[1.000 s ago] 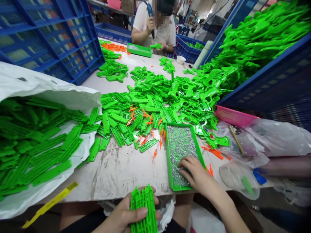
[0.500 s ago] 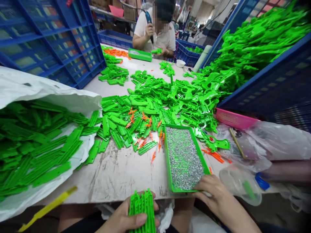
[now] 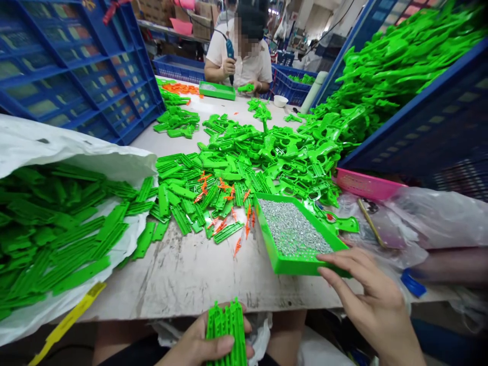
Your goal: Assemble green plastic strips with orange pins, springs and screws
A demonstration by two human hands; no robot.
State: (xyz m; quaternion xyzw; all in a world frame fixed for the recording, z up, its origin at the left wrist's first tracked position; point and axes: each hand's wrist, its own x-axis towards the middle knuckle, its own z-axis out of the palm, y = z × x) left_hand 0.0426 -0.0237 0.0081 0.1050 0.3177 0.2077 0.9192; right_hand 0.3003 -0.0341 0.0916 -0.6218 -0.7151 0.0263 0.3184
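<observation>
Spilling from a crinkled white sack (image 3: 87, 142), smooth, flat green plastic pieces (image 3: 84, 244) reach the scuffed tabletop (image 3: 171, 284). The left hand (image 3: 202, 341) clasps a bundle of long, ridged green strips (image 3: 225, 330) between curled fingers and thumb, just off the near table edge. Thin, pointed orange parts (image 3: 247, 223) lie beside a rectangular green tray (image 3: 297, 268) of tiny, glinting metal bits (image 3: 293, 229). The right hand (image 3: 368, 290) pinches its near rim, fingertips above, thumb below.
</observation>
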